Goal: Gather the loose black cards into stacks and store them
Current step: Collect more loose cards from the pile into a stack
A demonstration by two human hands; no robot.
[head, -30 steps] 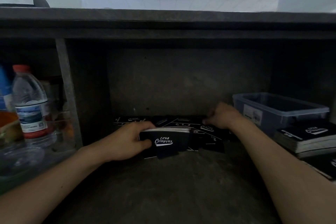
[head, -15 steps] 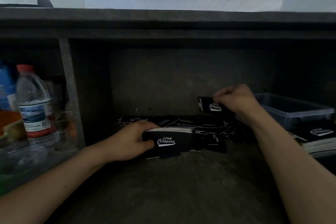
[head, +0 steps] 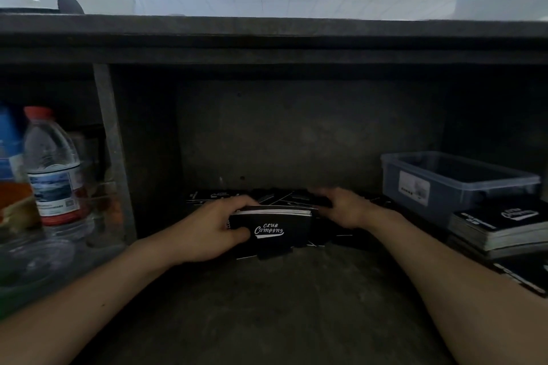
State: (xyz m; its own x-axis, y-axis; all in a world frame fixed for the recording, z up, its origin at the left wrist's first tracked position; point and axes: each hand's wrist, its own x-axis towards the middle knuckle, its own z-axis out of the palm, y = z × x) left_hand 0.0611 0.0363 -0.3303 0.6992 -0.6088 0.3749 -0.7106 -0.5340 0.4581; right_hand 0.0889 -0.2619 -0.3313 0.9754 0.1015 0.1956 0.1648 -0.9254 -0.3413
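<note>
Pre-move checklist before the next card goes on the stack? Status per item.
1. Left grip holds the stack: ok.
2. Stack stands on edge, logo toward camera: ok.
3. Right grip at the stack's right end, card in it: cannot tell.
4. Loose cards all gathered: not ok, several lie behind the stack.
5. Clear bin at right, lid off: cannot tell.

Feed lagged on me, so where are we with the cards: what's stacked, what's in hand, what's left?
Done: finished stacks sit at right, beside the bin. In hand: the left hand grips a stack; the right hand is at its right end, and whether it holds a card is unclear. Left: loose cards lie behind it, and the held stack is not yet stored.
</note>
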